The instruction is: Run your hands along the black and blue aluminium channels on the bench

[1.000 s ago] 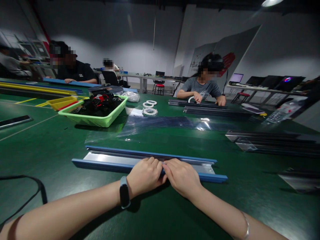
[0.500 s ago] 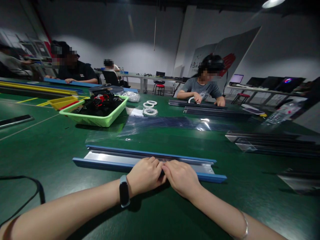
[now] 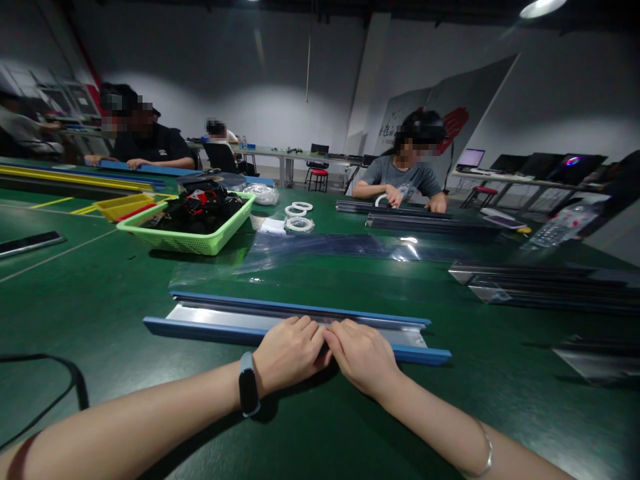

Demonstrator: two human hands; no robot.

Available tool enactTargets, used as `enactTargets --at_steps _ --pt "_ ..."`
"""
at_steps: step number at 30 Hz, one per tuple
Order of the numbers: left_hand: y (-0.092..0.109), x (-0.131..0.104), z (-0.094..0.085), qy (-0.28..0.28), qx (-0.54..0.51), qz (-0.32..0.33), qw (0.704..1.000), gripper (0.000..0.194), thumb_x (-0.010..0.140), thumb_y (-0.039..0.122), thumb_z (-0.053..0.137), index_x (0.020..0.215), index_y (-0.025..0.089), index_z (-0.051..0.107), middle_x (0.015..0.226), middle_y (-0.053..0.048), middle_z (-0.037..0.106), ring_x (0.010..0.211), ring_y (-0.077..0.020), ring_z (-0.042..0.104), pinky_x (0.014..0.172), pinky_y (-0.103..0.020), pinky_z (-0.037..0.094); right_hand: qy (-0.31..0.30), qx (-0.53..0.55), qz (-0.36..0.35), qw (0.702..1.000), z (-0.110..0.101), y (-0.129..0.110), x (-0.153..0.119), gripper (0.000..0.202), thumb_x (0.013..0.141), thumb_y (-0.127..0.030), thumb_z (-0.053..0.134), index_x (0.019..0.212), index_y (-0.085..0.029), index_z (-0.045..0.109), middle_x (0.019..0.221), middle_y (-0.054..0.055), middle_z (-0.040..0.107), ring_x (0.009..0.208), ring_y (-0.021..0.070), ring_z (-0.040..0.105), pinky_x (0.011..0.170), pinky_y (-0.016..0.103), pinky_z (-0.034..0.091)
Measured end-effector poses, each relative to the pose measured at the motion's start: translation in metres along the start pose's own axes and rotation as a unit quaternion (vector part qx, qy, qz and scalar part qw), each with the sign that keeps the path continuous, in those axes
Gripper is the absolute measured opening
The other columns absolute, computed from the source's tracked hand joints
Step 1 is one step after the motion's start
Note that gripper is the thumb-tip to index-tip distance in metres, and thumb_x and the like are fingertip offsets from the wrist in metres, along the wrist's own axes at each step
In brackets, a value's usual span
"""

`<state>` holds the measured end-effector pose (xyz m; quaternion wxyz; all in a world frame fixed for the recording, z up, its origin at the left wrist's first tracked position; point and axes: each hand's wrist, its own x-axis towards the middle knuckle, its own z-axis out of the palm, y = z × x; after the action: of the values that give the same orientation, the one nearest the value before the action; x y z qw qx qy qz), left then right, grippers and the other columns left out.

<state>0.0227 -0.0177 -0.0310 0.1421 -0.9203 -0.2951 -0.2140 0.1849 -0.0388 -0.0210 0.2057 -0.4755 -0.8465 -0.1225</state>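
Note:
A long channel-shaped profile point(image 3: 210, 329) with blue edges and a shiny silver inner face lies crosswise on the green table in front of me. My left hand point(image 3: 293, 353), with a fitness band at the wrist, is closed over its near blue edge around the middle. Right beside it, my right hand point(image 3: 363, 355) grips the same edge, and the two hands touch at the thumbs and knuckles. Fingertips of both hands are hidden inside and under the profile's near wall.
A green basket point(image 3: 210, 241) of dark parts stands back left, by a yellow tray point(image 3: 123, 205). White tape rings point(image 3: 299, 225) and clear film point(image 3: 320, 248) lie beyond the profile. Dark profiles point(image 3: 540, 283) and a plastic bottle point(image 3: 565, 223) are right. Co-workers sit across the table.
Both hands keep their grip on the near edge of the profile, which stays in place. The whole view shifts very slightly.

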Motion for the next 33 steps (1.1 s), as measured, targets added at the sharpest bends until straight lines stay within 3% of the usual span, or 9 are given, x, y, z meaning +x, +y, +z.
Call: enactTargets --at_steps 20,33 --pt "-0.0001 0.0006 -0.0022 -0.003 0.01 -0.002 1.0 0.019 0.084 0.029 0.037 0.076 0.016 0.049 0.067 -0.003 0.052 0.063 -0.0167 0.05 0.056 -0.031 0.037 0.0 0.032 0.016 0.999 0.0011 0.002 -0.0026 0.03 0.09 -0.025 0.028 0.076 -0.019 0.053 0.065 0.001 0.054 0.064 0.0104 0.051 0.061 0.022 0.031" --pt "0.0027 0.0 -0.005 -0.01 0.068 0.03 0.997 0.018 0.084 0.023 0.036 0.071 0.016 0.045 0.066 -0.003 0.046 0.065 -0.0171 0.046 0.055 -0.031 0.032 0.003 0.002 -0.022 1.0 0.0004 0.0019 -0.0016 0.028 0.089 -0.025 0.03 0.073 -0.02 0.053 0.064 0.0 0.054 0.063 0.0123 0.048 0.061 0.026 0.028"
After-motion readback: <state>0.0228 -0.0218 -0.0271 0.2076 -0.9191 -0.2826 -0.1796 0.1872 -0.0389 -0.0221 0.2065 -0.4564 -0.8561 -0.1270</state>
